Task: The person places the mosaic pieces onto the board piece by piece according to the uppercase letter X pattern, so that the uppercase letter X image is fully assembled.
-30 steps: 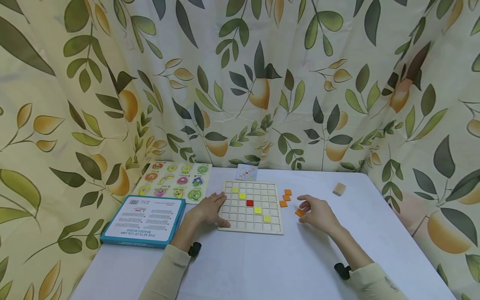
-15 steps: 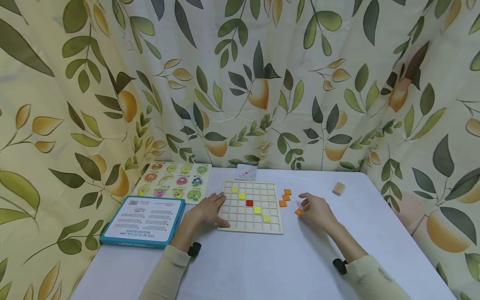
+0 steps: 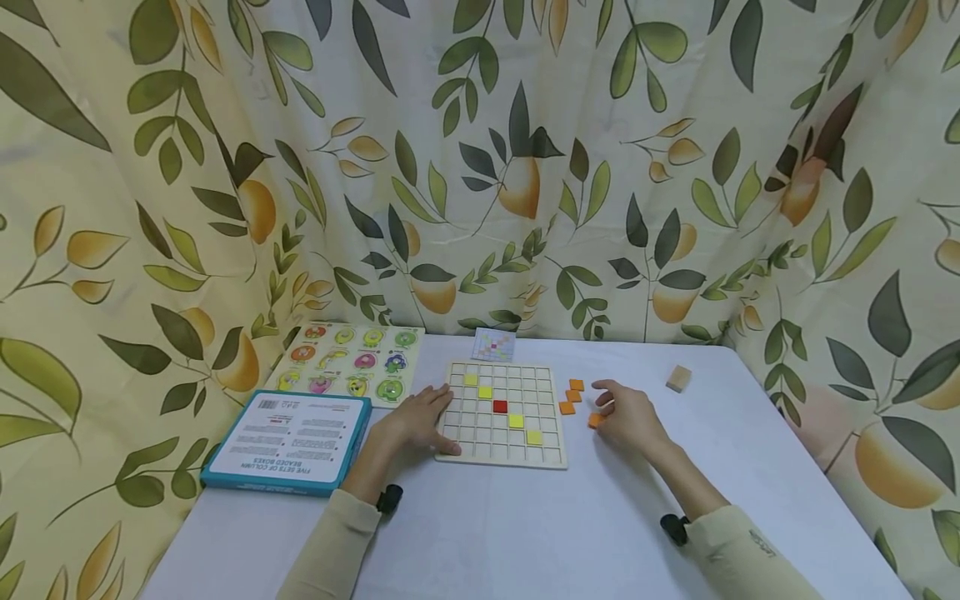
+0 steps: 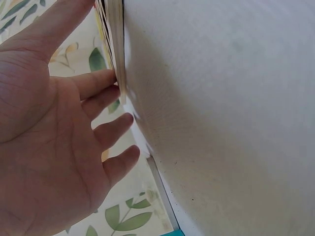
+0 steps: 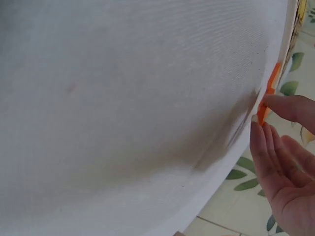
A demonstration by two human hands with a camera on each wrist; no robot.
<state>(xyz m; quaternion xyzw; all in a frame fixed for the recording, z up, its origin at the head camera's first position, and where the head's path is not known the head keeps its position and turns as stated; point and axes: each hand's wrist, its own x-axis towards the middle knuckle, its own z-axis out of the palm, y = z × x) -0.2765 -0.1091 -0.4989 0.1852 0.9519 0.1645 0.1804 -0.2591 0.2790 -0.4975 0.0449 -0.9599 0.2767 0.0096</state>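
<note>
A pale square grid board [image 3: 468,429] lies on the white table. A diagonal line of yellow tiles [image 3: 516,422] with one red tile [image 3: 500,407] in the middle sits on it. My left hand [image 3: 411,423] rests against the board's left side, thumb on the near corner; in the left wrist view its fingers [image 4: 118,164] are loosely spread and some fingertips touch the board's edge. Right of the board, my right hand [image 3: 632,425] pinches an orange tile [image 3: 596,421] low at the table, partly hidden by the fingers. Several other orange tiles [image 3: 575,396] lie between board and hand.
A small patterned card [image 3: 492,343] lies behind the board. To the left are a blue-edged box [image 3: 292,437] and a sheet of fruit pictures [image 3: 352,360]. A small wooden block [image 3: 678,378] sits at the back right. A leaf-patterned curtain [image 3: 465,275] hangs behind the table.
My right hand has shifted slightly left and away from me, the orange tile moving with it toward the other orange tiles. The left hand and the board stay put.
</note>
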